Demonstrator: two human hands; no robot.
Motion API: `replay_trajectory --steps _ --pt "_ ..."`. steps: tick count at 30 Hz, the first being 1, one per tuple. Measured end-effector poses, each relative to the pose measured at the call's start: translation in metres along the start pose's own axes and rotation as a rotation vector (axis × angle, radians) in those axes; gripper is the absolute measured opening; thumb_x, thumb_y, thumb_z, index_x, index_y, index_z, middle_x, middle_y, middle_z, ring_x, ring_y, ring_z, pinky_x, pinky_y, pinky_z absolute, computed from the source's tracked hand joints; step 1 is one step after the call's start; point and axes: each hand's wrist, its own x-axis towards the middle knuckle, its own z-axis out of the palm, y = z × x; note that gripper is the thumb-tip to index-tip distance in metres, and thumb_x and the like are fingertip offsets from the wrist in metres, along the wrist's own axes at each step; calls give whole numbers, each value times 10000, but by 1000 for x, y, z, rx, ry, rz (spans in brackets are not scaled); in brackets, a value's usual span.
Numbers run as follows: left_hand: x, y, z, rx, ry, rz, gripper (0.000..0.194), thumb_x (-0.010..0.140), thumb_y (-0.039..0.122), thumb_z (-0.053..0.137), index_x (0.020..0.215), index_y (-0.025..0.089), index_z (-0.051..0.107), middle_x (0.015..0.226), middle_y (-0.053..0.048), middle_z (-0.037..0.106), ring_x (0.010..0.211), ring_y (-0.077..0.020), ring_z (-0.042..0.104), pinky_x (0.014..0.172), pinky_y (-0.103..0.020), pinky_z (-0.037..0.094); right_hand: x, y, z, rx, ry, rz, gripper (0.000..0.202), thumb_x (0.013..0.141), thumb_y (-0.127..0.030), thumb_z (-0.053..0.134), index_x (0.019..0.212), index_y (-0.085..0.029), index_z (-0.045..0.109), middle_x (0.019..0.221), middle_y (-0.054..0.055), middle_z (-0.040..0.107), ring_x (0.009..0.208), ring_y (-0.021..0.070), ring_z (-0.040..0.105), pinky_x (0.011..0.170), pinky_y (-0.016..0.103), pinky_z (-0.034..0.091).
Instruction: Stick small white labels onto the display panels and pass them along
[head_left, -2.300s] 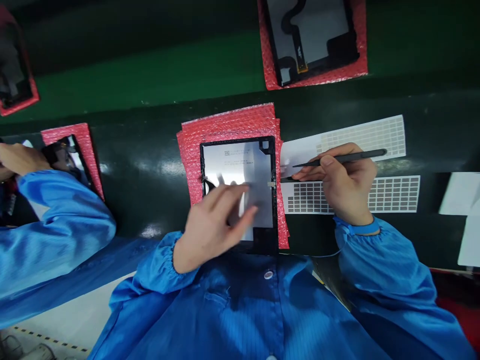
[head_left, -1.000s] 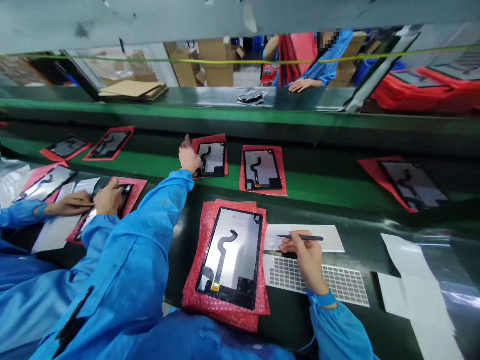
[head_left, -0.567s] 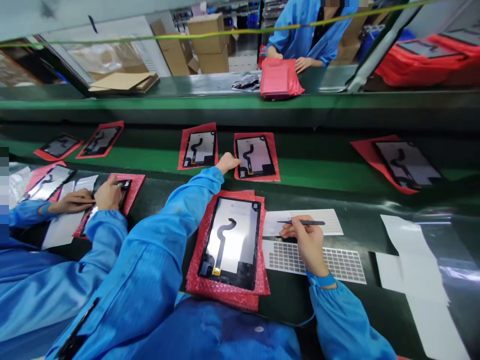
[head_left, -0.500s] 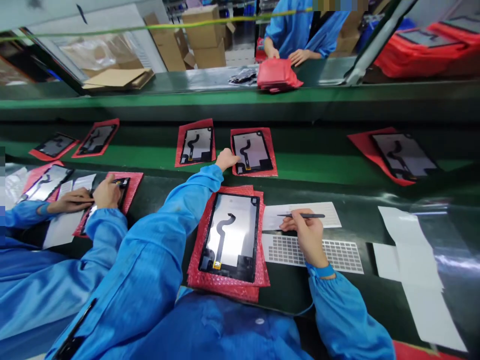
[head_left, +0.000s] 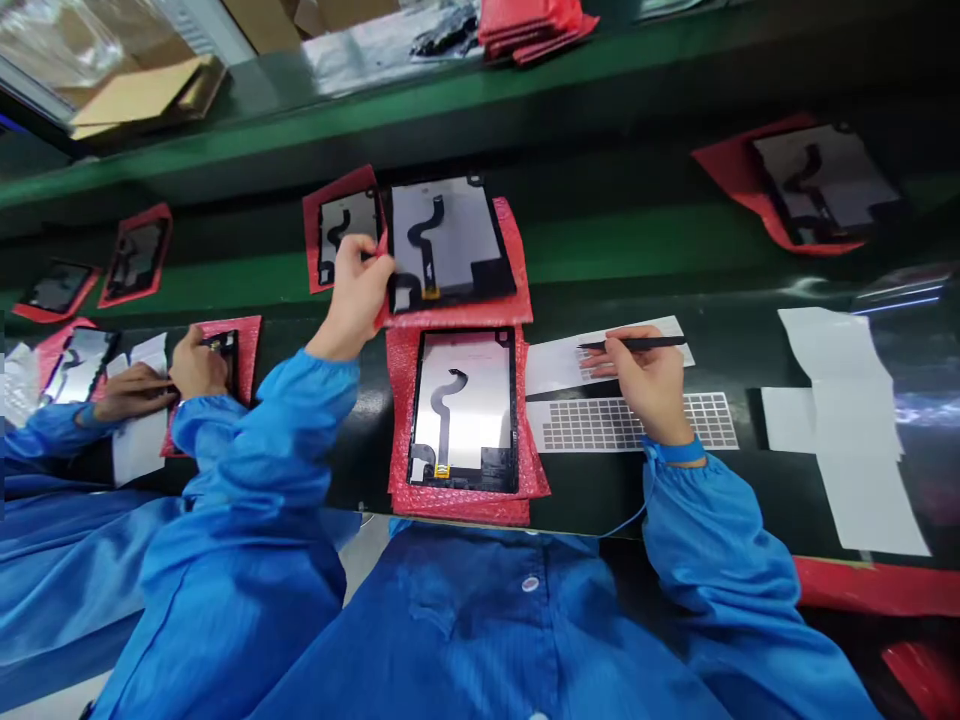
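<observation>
The display panel (head_left: 461,235) has moved nearer, beside our left hand (head_left: 354,295), which pinches its red wrap (head_left: 516,248), likely against smudging; our right hand (head_left: 652,388) pinches tweezers (head_left: 660,342).

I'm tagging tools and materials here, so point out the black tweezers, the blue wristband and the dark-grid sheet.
Black tweezers (head_left: 654,343): head view, on the shaft's rear half.
Blue wristband (head_left: 679,453): head view, mid-band.
Dark-grid sheet (head_left: 585,427): head view, on its printed squares.

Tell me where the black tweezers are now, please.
In the head view, right of centre, the right hand holds the black tweezers over the upper white sticker sheet.
</observation>
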Motion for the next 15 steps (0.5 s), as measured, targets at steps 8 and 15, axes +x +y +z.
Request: replay_trajectory --steps 8,15 --pt "-210 19 -47 50 -110 -312 381 901 360 733 953 260 369 676 73 561 478 -86 486 450 -170 392 14 7 -19 -188 -145 -36 330 862 -496 819 1014 -233 690 824 80 790 768 285 811 666 417 687" --pt "-259 15 -53 93 -107 -360 280 953 297 715 971 236 442 709 68 522 527 -69 470 482 -150 397 45 14 -33 -231 -219 18 353 809 -496 861 912 -221 665 656 51 746 643 276 785 558 392 655"
